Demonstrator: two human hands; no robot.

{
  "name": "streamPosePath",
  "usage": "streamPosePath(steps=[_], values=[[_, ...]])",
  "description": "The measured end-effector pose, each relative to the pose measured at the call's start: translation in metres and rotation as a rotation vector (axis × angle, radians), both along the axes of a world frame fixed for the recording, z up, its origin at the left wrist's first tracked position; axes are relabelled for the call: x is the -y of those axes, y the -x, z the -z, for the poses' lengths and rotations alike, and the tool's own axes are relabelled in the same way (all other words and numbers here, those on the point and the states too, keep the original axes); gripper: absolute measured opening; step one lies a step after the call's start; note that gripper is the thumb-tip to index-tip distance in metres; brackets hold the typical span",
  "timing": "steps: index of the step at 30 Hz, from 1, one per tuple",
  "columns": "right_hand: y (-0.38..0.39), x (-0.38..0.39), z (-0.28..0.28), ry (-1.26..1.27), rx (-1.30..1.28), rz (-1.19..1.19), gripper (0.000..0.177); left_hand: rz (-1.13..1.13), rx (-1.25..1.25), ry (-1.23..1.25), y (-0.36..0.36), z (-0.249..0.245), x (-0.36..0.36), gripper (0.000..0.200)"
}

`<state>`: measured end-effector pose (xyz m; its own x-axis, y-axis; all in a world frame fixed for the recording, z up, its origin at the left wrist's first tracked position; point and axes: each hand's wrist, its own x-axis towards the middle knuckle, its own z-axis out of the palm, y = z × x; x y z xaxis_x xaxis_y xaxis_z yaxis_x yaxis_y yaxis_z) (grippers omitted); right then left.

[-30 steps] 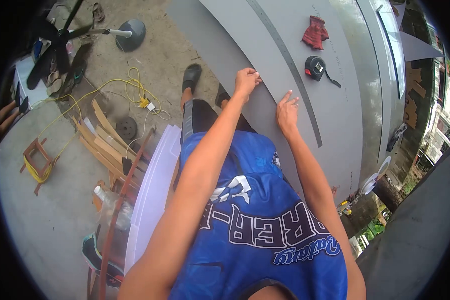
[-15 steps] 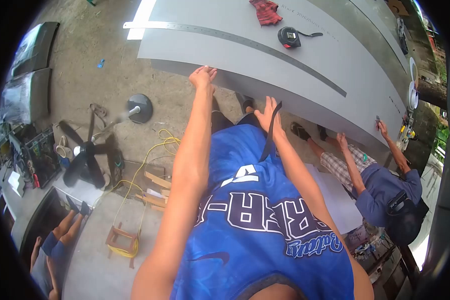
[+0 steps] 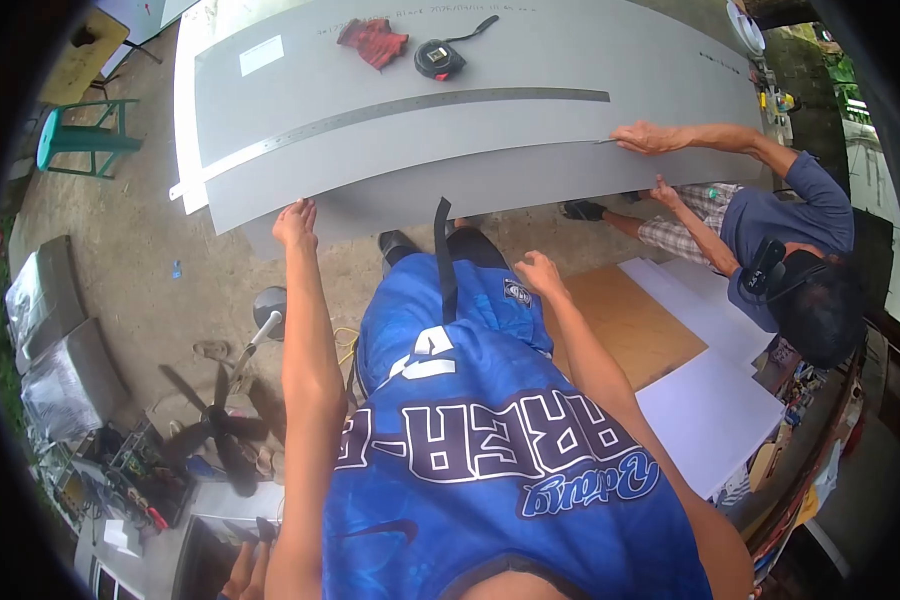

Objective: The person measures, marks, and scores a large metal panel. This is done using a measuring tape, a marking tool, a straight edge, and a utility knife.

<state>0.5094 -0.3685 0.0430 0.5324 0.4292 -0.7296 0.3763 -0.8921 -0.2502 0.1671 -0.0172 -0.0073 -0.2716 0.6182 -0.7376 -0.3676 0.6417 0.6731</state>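
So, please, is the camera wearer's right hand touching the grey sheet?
Apart: in the head view, concrete floor shows between the right hand and the near edge of the grey sheet.

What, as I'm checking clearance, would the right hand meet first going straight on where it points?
The right hand would probably meet the near edge of the lower grey sheet, though depth is unclear.

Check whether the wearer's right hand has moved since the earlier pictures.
Yes: judged against the ruler on the gray sheet, the wearer's right hand has moved away, nearer the blue shirt.
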Motion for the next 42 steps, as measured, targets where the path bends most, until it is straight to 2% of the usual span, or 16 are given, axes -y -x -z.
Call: streamPosePath(steps=[4,7,10,13,16,19,23,25,30,33,39,42], values=[[0.017,0.025,0.017,-0.064,-0.082,0.045,0.048,0.096,-0.179,-0.017,0.017,0.009,0.005,0.038],[0.023,0.037,0.032,-0.117,-0.090,0.088,0.043,0.112,-0.654,0.056,0.040,0.029,0.021,0.051],[0.022,0.036,0.026,-0.170,-0.107,0.126,0.043,0.074,-0.610,0.265,0.056,0.052,0.037,0.061],[0.017,0.028,0.020,-0.158,-0.095,0.137,0.042,0.104,-0.687,0.243,0.055,0.046,0.047,0.070],[0.010,0.024,0.023,-0.149,-0.088,0.137,0.041,0.303,-1.087,0.090,0.037,0.021,0.049,0.075],[0.009,0.017,0.027,-0.174,-0.098,0.146,0.040,0.419,-1.198,-0.151,0.025,-0.002,0.045,0.075],[0.014,0.006,0.033,-0.246,-0.137,0.179,0.043,0.559,-1.167,-0.259,0.016,-0.014,0.047,0.073],[0.014,0.006,0.041,-0.268,-0.143,0.203,0.043,0.666,-1.173,-0.324,0.018,-0.003,0.060,0.072],[0.017,0.004,0.053,-0.276,-0.093,0.230,0.043,0.972,-1.115,-0.205,0.025,0.020,0.111,0.069],[0.024,0.009,0.055,-0.276,-0.065,0.255,0.042,1.138,-0.972,0.043,0.047,0.058,0.135,0.067],[0.032,0.019,0.056,-0.244,-0.080,0.361,0.046,1.257,-0.793,0.083,0.084,0.097,0.143,0.065],[0.034,0.019,0.045,-0.236,-0.120,0.378,0.049,1.289,-0.834,0.125,0.062,0.058,0.119,0.059]])
